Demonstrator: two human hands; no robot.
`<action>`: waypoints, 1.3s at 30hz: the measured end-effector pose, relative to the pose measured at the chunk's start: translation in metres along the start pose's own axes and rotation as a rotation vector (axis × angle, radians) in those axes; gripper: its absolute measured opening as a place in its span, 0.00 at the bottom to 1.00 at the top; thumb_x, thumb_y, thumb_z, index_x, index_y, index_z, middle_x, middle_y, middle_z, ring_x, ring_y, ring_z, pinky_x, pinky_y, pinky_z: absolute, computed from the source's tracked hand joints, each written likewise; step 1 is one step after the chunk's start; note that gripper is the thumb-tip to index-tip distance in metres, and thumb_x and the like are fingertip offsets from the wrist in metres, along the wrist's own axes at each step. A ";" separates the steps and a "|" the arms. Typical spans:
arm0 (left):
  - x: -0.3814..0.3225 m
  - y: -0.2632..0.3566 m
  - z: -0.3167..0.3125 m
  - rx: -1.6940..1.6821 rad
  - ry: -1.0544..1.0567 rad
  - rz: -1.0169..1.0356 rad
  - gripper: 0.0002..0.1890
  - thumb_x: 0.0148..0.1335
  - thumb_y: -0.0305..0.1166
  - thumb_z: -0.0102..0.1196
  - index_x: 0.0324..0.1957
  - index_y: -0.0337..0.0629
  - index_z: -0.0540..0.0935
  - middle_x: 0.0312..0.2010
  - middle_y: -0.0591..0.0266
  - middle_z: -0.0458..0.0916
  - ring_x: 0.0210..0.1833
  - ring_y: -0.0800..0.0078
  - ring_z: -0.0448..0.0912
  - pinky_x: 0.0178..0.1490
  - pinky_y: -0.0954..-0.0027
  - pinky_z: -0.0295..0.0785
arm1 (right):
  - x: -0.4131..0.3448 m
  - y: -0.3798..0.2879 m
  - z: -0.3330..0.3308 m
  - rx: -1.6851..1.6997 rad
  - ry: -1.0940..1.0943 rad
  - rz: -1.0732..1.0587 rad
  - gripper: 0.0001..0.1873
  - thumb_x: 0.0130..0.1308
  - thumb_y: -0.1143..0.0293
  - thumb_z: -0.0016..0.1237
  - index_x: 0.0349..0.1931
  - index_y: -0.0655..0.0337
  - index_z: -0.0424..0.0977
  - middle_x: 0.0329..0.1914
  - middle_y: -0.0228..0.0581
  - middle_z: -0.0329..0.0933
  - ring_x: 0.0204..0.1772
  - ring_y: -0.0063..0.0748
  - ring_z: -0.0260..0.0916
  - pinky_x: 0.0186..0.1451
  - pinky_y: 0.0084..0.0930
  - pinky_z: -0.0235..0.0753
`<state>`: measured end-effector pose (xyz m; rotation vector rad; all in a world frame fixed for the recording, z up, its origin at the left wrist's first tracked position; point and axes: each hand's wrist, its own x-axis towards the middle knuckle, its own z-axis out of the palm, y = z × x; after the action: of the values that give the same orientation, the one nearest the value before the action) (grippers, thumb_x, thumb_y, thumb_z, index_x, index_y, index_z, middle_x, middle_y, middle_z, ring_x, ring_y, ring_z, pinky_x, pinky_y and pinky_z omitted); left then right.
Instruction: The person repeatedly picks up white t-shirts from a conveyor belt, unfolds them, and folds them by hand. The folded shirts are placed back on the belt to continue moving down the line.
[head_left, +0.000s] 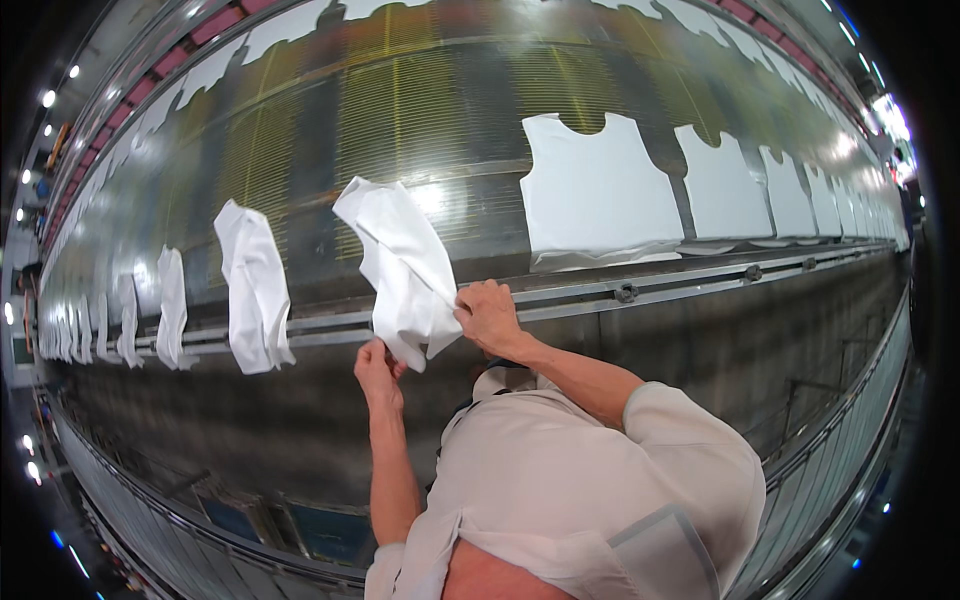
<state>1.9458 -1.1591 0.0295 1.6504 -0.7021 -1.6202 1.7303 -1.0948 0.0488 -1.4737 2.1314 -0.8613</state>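
A creased white cut fabric piece (405, 262) lies partly folded over the near edge of a long printing table (480, 202). My right hand (489, 315) pinches its right edge just above the metal rail. Lower down, my left hand (381, 371) has its fingers at the bottom left corner of the same piece, which hangs past the rail. To the right, a flat white garment panel (600, 187) with a scooped neckline is spread smooth on the tabletop, its lower edge slightly rippled. Another folded white piece (251, 285) drapes over the edge to the left.
Metal rails (570, 300) with small clamp-like fittings (625, 293) run along the table's near edge. Several flat panels (727, 187) continue rightward, and several folded pieces (172, 307) leftward. More white panels (281, 34) line the far side. Behind me runs another long table (840, 405).
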 end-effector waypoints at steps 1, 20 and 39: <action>-0.008 0.006 0.007 -0.029 -0.035 -0.078 0.12 0.73 0.40 0.53 0.42 0.41 0.79 0.30 0.69 0.79 0.26 0.82 0.75 0.20 0.78 0.67 | 0.005 -0.002 -0.003 0.074 -0.038 0.027 0.08 0.57 0.66 0.56 0.31 0.62 0.78 0.33 0.44 0.78 0.43 0.49 0.72 0.48 0.45 0.68; 0.025 0.089 -0.032 -0.317 -0.587 -0.423 0.09 0.72 0.34 0.52 0.47 0.41 0.78 0.39 0.64 0.83 0.37 0.77 0.84 0.31 0.74 0.82 | 0.009 0.006 -0.042 1.042 -0.489 0.982 0.14 0.56 0.70 0.63 0.44 0.60 0.80 0.34 0.30 0.79 0.33 0.19 0.74 0.33 0.21 0.77; 0.079 0.130 -0.088 -0.600 -0.731 -0.406 0.13 0.66 0.22 0.55 0.51 0.39 0.75 0.50 0.58 0.82 0.58 0.67 0.79 0.67 0.61 0.72 | -0.008 -0.100 -0.049 0.829 0.446 0.528 0.07 0.73 0.68 0.51 0.45 0.62 0.73 0.32 0.22 0.72 0.34 0.11 0.63 0.38 0.14 0.63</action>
<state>2.0507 -1.2904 0.0811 0.7730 -0.1520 -2.4610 1.7704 -1.1005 0.1531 -0.3052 1.8853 -1.6659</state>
